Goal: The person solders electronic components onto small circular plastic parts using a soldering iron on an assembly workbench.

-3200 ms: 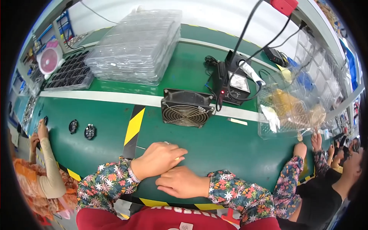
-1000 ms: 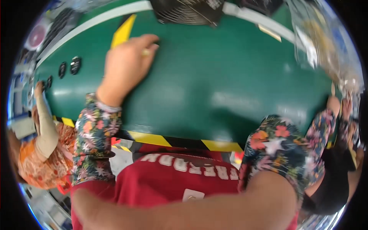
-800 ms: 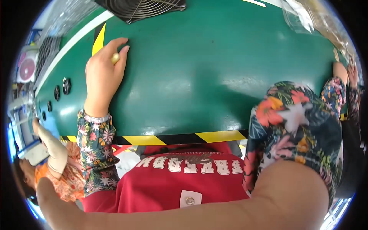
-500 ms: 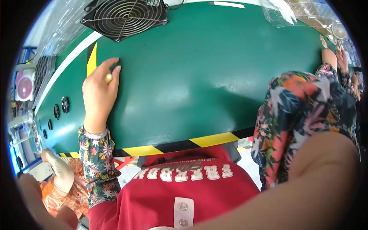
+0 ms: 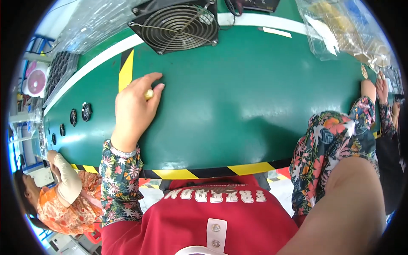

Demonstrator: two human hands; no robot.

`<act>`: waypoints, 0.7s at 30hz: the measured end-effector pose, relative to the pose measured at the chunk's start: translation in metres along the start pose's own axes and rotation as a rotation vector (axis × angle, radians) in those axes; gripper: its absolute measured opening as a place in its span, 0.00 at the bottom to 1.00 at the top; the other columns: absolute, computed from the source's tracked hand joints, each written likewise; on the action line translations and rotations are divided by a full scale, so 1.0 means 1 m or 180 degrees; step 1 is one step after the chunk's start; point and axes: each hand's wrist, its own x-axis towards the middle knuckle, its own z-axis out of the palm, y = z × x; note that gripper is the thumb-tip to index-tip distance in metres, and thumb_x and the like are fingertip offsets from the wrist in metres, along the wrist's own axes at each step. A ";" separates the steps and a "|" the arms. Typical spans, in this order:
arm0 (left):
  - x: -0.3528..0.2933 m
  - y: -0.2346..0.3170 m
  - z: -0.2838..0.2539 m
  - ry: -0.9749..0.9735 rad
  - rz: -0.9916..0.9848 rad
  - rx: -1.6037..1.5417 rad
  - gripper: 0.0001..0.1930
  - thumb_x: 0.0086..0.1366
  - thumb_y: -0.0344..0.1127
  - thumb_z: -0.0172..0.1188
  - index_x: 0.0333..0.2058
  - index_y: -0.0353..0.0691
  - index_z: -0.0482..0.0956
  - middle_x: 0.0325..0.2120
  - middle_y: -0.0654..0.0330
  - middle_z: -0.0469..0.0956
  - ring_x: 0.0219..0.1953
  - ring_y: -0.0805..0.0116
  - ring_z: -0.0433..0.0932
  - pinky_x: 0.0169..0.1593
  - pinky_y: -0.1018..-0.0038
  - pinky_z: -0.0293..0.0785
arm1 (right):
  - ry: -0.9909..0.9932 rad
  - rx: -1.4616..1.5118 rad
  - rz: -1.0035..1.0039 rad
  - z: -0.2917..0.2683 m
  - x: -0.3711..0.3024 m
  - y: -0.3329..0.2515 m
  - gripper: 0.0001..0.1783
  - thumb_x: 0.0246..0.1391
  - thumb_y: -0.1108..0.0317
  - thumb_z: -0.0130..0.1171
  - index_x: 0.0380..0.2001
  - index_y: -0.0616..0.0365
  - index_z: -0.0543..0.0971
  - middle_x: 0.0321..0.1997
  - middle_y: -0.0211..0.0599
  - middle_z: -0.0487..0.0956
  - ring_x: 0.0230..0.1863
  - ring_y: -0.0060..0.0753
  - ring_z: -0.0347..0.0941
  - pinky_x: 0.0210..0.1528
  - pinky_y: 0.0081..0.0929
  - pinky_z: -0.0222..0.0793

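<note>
Head view: only one of my hands shows, the left hand (image 5: 135, 111), over the left half of the green table (image 5: 212, 136), fingers loosely bent, thumb and forefinger tips apart. One small pale-yellow thing (image 5: 148, 94) sits among those fingers; I cannot tell whether I grip or wear it. My right hand is out of sight, its fingers' state unknown; my right arm (image 5: 348, 204) crosses the near edge. Four black round parts (image 5: 86, 112) lie toward the left edge, apart from my hand. One fan (image 5: 180, 32) stands at the far edge. One dark compartment tray (image 5: 60, 73) is toward the far left corner, contents unclear, with clear plastic trays (image 5: 102, 25) beside it. Toward the far right corner, clear plastic packaging (image 5: 316, 49) has something yellowish and one white sheet in or behind it. White lettering crosses my red shirt (image 5: 187, 225).
</note>
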 end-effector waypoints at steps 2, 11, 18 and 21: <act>-0.014 -0.012 -0.008 0.0042 -0.0088 0.0109 0.09 0.52 0.32 0.58 0.34 0.42 0.76 0.24 0.54 0.75 0.25 0.56 0.74 0.29 0.68 0.70 | -0.0056 0.0084 -0.0218 0.057 0.013 -0.069 0.20 0.41 0.67 0.49 0.40 0.65 0.69 0.34 0.37 0.66 0.38 0.32 0.65 0.44 0.26 0.62; -0.003 -0.003 -0.006 0.0102 0.0062 -0.0007 0.09 0.52 0.32 0.58 0.34 0.41 0.75 0.25 0.54 0.76 0.26 0.56 0.74 0.29 0.68 0.70 | -0.0276 -0.0094 -0.0341 0.001 0.059 0.000 0.20 0.42 0.67 0.49 0.41 0.65 0.68 0.35 0.37 0.67 0.38 0.32 0.65 0.45 0.26 0.62; -0.009 -0.010 -0.007 0.0191 0.0084 -0.0126 0.09 0.52 0.33 0.58 0.34 0.41 0.75 0.25 0.54 0.76 0.26 0.55 0.75 0.30 0.66 0.70 | -0.0536 -0.0068 -0.0571 0.059 0.070 -0.076 0.19 0.43 0.68 0.48 0.41 0.65 0.68 0.36 0.37 0.67 0.39 0.32 0.65 0.46 0.27 0.62; -0.008 -0.011 -0.004 0.0069 0.0043 -0.0129 0.08 0.53 0.33 0.57 0.33 0.41 0.75 0.24 0.55 0.76 0.26 0.54 0.74 0.30 0.65 0.70 | -0.0607 0.0003 -0.0722 0.057 0.063 -0.080 0.19 0.44 0.68 0.48 0.41 0.65 0.68 0.36 0.37 0.67 0.39 0.32 0.65 0.46 0.27 0.62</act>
